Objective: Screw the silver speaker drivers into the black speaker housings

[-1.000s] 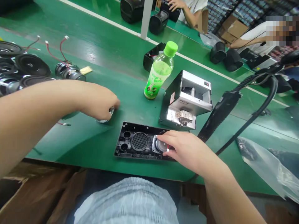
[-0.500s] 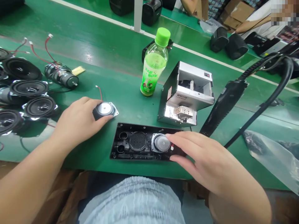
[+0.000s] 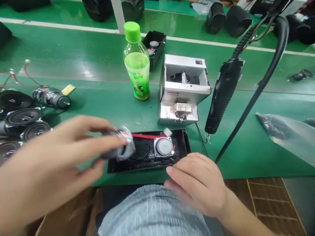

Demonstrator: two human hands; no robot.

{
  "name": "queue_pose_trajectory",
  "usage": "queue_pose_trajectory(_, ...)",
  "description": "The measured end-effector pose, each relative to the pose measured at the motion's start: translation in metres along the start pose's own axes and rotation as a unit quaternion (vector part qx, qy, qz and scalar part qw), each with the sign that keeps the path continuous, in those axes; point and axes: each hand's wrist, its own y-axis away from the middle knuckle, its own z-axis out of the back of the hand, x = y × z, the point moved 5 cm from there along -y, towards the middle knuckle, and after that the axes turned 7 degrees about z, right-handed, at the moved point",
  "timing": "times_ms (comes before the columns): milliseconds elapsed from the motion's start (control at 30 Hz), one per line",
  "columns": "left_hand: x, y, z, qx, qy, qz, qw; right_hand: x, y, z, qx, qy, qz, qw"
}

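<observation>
My left hand [image 3: 66, 154], blurred by motion, is closed around a speaker driver [image 3: 125, 144] and holds it over the left end of a black speaker housing [image 3: 183, 141]. A red wire with a white connector [image 3: 168, 132] trails from this driver to the right. Inside the housing a second speaker driver [image 3: 164, 146] sits with its round metal back up. To its left is a round mesh grille [image 3: 140, 149], partly hidden by the held driver. Near the housing's front right corner my right hand [image 3: 197, 183] hangs with loosely bent fingers, slightly apart, and nothing visible in them.
Several loose speaker drivers [image 3: 23, 117] lie at the left. A green-capped bottle [image 3: 137, 65] and a silver machine marked WEIXIN [image 3: 184, 88] stand behind the housing. A black electric screwdriver [image 3: 223, 95] hangs at the right, near a plastic bag [image 3: 290, 137].
My left hand has lifted its speaker driver and brought it right, over the housing. My right hand has let go of the seated driver and drawn back toward me. The camera view has shifted.
</observation>
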Motion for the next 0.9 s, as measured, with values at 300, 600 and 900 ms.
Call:
queue_pose_trajectory(300,-0.052,-0.016,-0.051,0.121,-0.096,-0.222,0.963,-0.012,0.011,-0.017,0.035,0.044,-0.022,0.998)
queue_pose_trajectory(600,-0.048,-0.006,-0.060,0.128,-0.133,-0.262,0.947,-0.015,0.016,-0.025,0.050,0.015,-0.027,0.998)
queue_pose_trajectory(900,-0.056,-0.010,-0.059,0.125,-0.136,-0.260,0.948,-0.017,0.014,-0.024,0.053,0.002,-0.026,0.998)
